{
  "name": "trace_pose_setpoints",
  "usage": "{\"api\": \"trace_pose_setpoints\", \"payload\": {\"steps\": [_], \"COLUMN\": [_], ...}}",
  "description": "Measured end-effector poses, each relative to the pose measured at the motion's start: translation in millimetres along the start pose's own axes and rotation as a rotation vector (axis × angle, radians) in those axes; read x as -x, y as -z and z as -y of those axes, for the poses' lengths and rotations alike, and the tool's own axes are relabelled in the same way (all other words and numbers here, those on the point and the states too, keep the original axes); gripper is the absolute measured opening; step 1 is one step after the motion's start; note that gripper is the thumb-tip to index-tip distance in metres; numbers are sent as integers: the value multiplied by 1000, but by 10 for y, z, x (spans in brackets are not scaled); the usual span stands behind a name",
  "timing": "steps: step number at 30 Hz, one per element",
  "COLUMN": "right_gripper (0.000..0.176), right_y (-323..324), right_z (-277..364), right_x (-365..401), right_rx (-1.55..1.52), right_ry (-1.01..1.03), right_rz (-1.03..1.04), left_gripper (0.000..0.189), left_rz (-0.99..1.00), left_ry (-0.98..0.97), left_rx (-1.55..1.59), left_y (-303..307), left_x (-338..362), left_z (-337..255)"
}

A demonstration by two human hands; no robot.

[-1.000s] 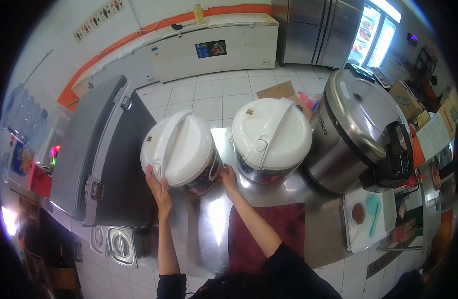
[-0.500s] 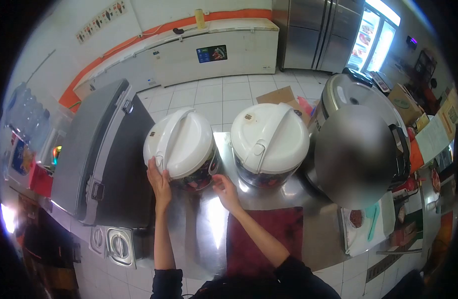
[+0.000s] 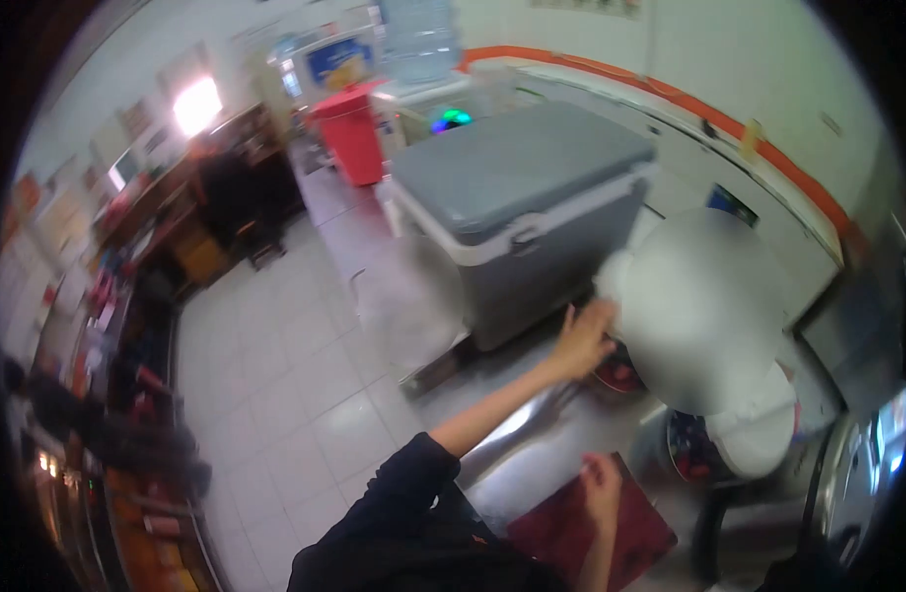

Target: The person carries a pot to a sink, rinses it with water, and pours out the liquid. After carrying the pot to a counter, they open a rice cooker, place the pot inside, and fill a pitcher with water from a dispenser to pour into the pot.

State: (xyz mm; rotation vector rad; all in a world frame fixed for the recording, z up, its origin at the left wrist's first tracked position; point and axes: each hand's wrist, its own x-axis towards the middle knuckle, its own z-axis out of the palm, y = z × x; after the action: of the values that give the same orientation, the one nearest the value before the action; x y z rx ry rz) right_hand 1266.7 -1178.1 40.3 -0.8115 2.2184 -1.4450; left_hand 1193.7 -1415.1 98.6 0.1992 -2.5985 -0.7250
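My left hand [image 3: 583,343] is at the front of the left rice cooker [image 3: 622,373], near its white lid, with its fingers apart. Much of that cooker is hidden by a grey blur. Lower down, my right hand [image 3: 602,483] hovers over the dark red cloth [image 3: 571,523], its fingers bent and smeared by motion. To the right stands a second cooker with a white lid [image 3: 759,444], partly behind the same blur. The cooker and cloth rest on a shiny steel table [image 3: 492,474].
A grey cooler box [image 3: 532,227] stands behind my left hand. Beyond it are a red bin [image 3: 349,133] and a water dispenser bottle [image 3: 418,39]. White chest freezers [image 3: 660,148] line the wall. A person in dark clothes [image 3: 108,424] is at the far left.
The view has swung to the left, bringing the room's left side into sight. My right hand has moved away from the left cooker's side to above the cloth.
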Motion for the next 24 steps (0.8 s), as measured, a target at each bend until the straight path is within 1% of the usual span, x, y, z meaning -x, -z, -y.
{"api": "trace_pose_setpoints", "payload": {"steps": [1, 2, 3, 4, 5, 6, 7, 8, 9, 10, 12, 13, 14, 15, 16, 18, 19, 20, 21, 22, 23, 24], "right_gripper": [28, 37, 47, 47, 53, 59, 59, 59, 59, 59, 57, 57, 54, 51, 51, 46, 46, 46, 46, 46, 46, 44], "right_y": [-112, -229, -325, -402, -473, -529, -562, -571, -576, -610, -718, -826, -970, -1185, -1455, -2035, -2370, -2699, -3020, -3301, -3520, -3677], "right_z": [-39, -63, -104, -193, -302, -393, -422, -418, -395, -351, -222, -123, 7, 166, 363, 795, 1009, 1237, 1472, 1715, 2005, 2343], "right_x": [88, 184, 282, 379, 447, 467, 479, 485, 468, 423, 264, 150, 5, -109, -180, -292, -330, -343, -346, -343, -329, -297], "right_rx": [8, 289, 569, 575, 699, 820, 824, 854, 884, 890, 1038, 1038, 979, 918, 910, 721, 694, 685, 502, 317, 319, 190], "right_ry": [22, 47, 79, 103, 26, -46, -14, -45, -81, -57, 21, 52, 79, 107, 140, 323, 407, 431, 530, 620, 640, 651], "right_rz": [44, 149, 246, 276, 235, 191, 217, 245, 269, 287, 311, 325, 384, 444, 455, 524, 575, 584, 747, 909, 927, 1013], "left_gripper": [64, 63, 63, 63, 64, 65, 64, 63, 62, 61, 57, 55, 52, 47, 43, 36, 28, 26, 25, 20, 18, 18], "left_rz": [42, 98, 140, 239, 334, 437, 513, 588, 604, 618, 473, 457, 437, 379, 326, 429, 393, 544, 693, 540, 385, 368], "left_ry": [14, -22, -52, -20, 15, 95, 180, 260, 292, 318, 250, 218, 183, 47, -92, -544, -649, -765, -873, -820, -762, -741], "left_rx": [18, 52, 57, 50, 43, 119, 191, 267, 391, 516, 604, 682, 754, 789, 818, 949, 755, 615, 470, 356, 241, 224], "left_y": [33, 188, 203, 223, 283, 366, 460, 582, 743, 924, 1502, 1910, 2395, 2954, 3474, 4184, 4536, 4800, 4979, 5116, 5221, 5289], "left_x": [218, 517, 814, 1131, 1449, 1752, 2055, 2329, 2565, 2804, 3164, 3304, 3422, 3549, 3722, 4236, 4551, 4847, 5042, 5093, 5146, 5239], "left_z": [13, -25, 70, 165, 250, 317, 390, 484, 573, 678, 758, 767, 742, 652, 530, 353, 173, 1, -166, -402, -576, -618]}}
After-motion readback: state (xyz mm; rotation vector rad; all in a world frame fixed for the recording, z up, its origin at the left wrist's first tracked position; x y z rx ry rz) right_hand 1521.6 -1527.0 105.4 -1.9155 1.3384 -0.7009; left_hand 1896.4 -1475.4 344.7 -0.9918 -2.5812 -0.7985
